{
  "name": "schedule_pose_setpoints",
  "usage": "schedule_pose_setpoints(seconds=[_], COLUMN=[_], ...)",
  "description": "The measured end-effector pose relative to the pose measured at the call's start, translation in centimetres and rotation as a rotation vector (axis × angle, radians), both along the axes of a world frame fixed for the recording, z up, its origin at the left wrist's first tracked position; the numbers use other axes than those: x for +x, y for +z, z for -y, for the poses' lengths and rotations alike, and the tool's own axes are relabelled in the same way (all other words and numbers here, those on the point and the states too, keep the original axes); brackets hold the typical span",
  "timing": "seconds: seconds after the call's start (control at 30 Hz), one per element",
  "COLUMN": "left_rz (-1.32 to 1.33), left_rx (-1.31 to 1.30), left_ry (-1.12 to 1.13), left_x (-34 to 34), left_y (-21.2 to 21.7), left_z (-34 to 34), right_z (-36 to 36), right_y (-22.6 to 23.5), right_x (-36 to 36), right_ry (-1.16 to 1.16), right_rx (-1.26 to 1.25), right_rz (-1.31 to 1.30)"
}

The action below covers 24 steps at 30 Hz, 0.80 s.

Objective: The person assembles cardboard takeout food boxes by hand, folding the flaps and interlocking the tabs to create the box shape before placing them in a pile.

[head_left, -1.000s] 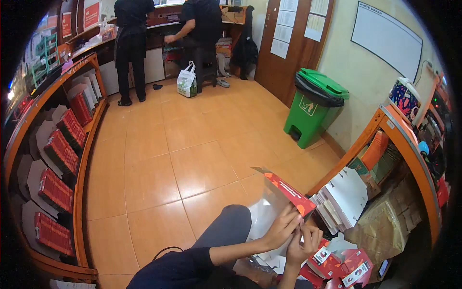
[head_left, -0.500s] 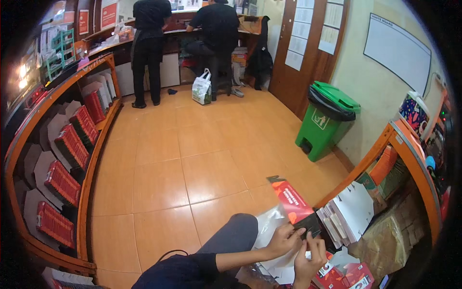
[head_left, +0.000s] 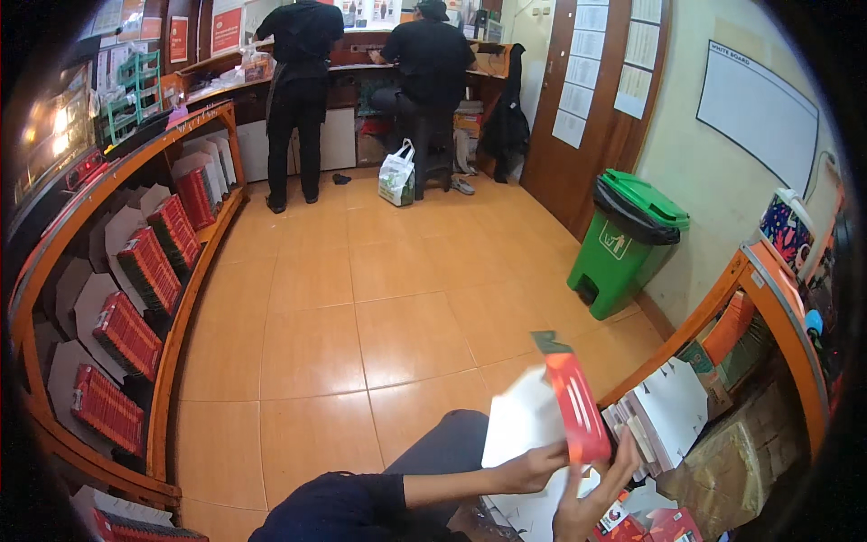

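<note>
Red-and-white flat cardboard carton blank (head_left: pixel 555 415), half unfolded, is held up in front of the person over the lap, low and right of centre in the head view, with its narrow red panel standing tilted and its white inner face turned left. The left hand (head_left: pixel 533 468) pinches the blank's lower white edge, fingers closed on the card; the right hand (head_left: pixel 591 497) sits under the red panel with its fingers spread and only partly curled, seemingly propping rather than gripping. That loose support looks like the main risk: with 1 firm pinch only, the card could swing, buckle along a wrong crease or slip down onto the heap of red printed cartons (head_left: pixel 650 524) beneath. The stack of white folded blanks (head_left: pixel 659 420) leaning in the orange wooden shelf unit (head_left: pixel 768 298) stands just beside the right hand, so a wide elbow sweep might topple it. 2 people stand well apart at the far worktop (head_left: pixel 361 68).
</note>
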<state>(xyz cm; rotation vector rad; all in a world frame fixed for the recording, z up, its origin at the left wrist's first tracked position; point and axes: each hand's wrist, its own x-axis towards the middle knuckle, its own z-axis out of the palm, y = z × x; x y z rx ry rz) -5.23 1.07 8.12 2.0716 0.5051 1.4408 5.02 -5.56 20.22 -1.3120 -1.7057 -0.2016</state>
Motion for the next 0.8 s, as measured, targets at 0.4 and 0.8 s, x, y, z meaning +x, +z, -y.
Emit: schedule_pose_setpoints(seconds=[0.4,0.8], left_rz=[1.068,0.133], left_rx=[-1.292,-0.099], left_ry=[-0.653,0.457], left_x=[-2.8,-3.6], left_y=[2.1,5.2], left_z=[-0.8,2.2], right_z=[-1.1,-2.2], right_y=[-1.7,-3.4], right_x=[1.3,-2.0], right_ry=[0.200,0.057], right_rx=[-0.017,0.102], right_rz=[-0.039,-0.452])
